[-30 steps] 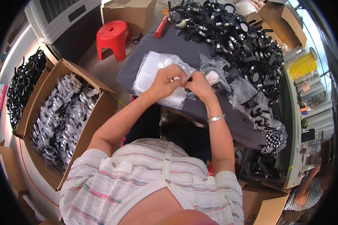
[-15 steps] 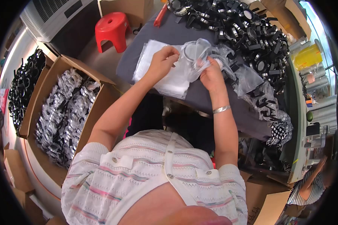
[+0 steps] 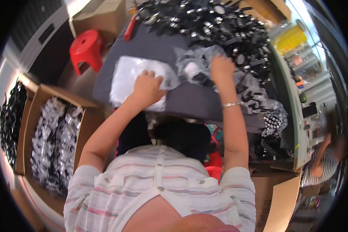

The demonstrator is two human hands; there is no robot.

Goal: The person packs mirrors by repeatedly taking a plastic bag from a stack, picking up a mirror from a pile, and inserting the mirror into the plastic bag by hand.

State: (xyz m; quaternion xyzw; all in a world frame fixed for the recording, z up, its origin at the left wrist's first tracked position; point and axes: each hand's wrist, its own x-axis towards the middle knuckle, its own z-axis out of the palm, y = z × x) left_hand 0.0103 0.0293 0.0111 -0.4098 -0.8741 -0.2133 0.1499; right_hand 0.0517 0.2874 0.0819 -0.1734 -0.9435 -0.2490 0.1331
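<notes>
Half a second on, touches bag stack [image 3: 123, 78] with open left hand [image 3: 147, 88]; moves right hand [image 3: 222, 69] rightward, grip unclear, seemingly setting plastic [image 3: 203, 56] aside.

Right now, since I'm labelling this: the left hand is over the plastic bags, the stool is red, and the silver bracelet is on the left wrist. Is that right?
Not quite: the silver bracelet is on the right wrist, as the head view shows. The left hand is over the plastic bags, and the stool is red.
</notes>
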